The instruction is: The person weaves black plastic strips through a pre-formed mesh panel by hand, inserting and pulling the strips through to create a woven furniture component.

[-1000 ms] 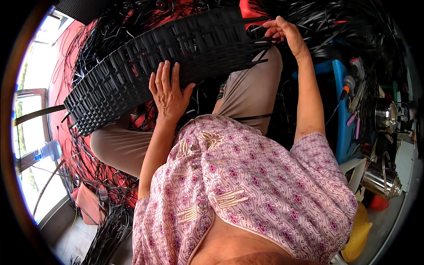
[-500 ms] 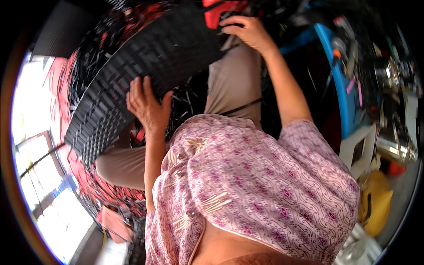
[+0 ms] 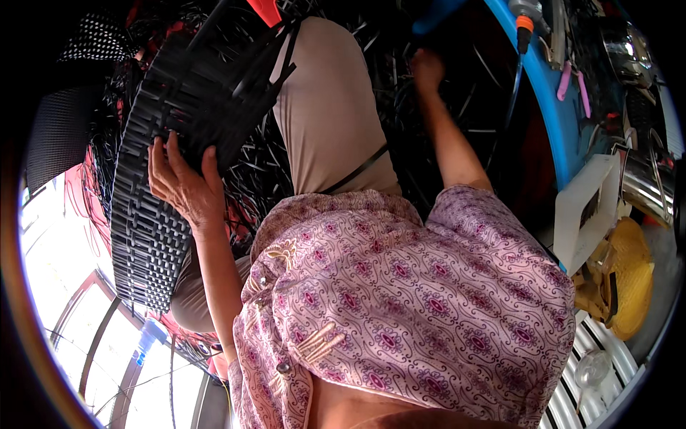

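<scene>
Left hand (image 3: 187,187) wide on black woven panel (image 3: 157,118); right hand (image 3: 428,71) blurred, grip unclear

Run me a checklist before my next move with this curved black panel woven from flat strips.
1. Curved black woven panel under a hand: ok, the left hand rests on it.
2. Right hand apart from the panel: ok, it is beyond the raised knee.
3. Right hand holding something: cannot tell, blurred and dark.
4. Panel's black strip ends all woven in: not ok, several stick out.
5. Brown trouser leg free of strips: not ok, one crosses it.
</scene>
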Action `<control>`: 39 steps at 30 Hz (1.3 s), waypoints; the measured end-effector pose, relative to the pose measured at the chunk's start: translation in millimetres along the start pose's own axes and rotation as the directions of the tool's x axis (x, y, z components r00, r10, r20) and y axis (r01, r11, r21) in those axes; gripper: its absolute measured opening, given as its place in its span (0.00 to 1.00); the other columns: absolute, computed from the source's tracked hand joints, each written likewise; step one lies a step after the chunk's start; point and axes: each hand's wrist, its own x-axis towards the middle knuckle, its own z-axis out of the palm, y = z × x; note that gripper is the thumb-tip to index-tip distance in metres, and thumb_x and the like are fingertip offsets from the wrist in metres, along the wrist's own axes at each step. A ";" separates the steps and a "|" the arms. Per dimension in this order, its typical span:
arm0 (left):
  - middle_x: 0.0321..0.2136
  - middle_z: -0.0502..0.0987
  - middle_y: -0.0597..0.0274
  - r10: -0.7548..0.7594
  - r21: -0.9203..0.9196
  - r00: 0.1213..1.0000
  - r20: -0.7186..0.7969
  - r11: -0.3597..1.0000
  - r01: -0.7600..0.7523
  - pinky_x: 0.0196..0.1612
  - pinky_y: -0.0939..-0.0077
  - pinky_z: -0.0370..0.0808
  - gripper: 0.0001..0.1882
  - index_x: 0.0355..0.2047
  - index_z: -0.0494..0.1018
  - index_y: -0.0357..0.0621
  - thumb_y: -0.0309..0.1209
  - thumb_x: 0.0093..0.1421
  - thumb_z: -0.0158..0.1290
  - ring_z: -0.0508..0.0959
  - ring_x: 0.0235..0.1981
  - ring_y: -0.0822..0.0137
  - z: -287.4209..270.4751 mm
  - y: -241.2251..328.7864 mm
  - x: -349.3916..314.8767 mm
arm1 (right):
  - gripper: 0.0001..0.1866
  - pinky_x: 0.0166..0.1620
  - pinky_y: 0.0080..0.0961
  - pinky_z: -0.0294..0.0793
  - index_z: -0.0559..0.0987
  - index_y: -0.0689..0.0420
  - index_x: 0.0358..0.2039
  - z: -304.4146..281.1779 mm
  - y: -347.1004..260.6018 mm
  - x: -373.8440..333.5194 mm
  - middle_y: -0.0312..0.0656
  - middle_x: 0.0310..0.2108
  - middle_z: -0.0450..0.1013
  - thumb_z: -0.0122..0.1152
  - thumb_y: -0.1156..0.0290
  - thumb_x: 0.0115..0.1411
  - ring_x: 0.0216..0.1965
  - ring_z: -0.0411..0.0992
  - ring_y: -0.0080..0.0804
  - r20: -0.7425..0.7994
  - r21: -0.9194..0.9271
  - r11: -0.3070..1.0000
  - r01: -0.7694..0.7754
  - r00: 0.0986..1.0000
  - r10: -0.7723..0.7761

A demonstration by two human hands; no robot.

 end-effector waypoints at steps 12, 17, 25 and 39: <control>0.62 0.64 0.47 0.014 -0.026 0.999 0.031 1.000 -0.013 0.63 0.50 0.57 0.33 0.63 0.67 0.41 0.51 0.66 0.51 0.64 0.62 0.47 -25.9 -14.9 -9.2 | 0.17 0.41 0.37 0.79 0.83 0.53 0.43 -95.4 189.3 24.1 0.44 0.39 0.81 0.56 0.62 0.57 0.39 0.80 0.39 0.530 -0.785 0.521 0.335 0.798 0.287; 0.63 0.64 0.46 0.007 -0.034 0.997 0.077 0.999 -0.004 0.63 0.49 0.56 0.37 0.63 0.66 0.39 0.55 0.65 0.51 0.63 0.63 0.46 -26.6 -14.6 -8.9 | 0.18 0.49 0.44 0.77 0.83 0.49 0.45 -66.8 62.8 -43.3 0.43 0.48 0.79 0.57 0.62 0.55 0.47 0.78 0.46 0.045 -0.852 0.507 -0.127 0.949 0.313; 0.62 0.65 0.49 0.023 -0.100 0.996 0.082 0.995 -0.015 0.65 0.47 0.54 0.47 0.63 0.67 0.46 0.62 0.50 0.62 0.62 0.63 0.45 -34.0 -80.0 46.9 | 0.17 0.42 0.41 0.76 0.83 0.47 0.42 29.6 -83.4 -52.5 0.47 0.42 0.80 0.57 0.52 0.62 0.40 0.79 0.51 0.473 -0.412 0.880 0.238 0.881 -0.017; 0.57 0.67 0.47 0.016 -0.164 0.998 0.058 0.986 -0.006 0.63 0.53 0.59 0.37 0.58 0.68 0.39 0.56 0.58 0.55 0.66 0.60 0.46 -69.7 -101.3 135.9 | 0.15 0.35 0.27 0.79 0.82 0.54 0.48 216.9 -169.8 -91.5 0.41 0.39 0.82 0.65 0.64 0.62 0.33 0.81 0.29 0.942 -0.162 0.952 -0.259 0.245 0.228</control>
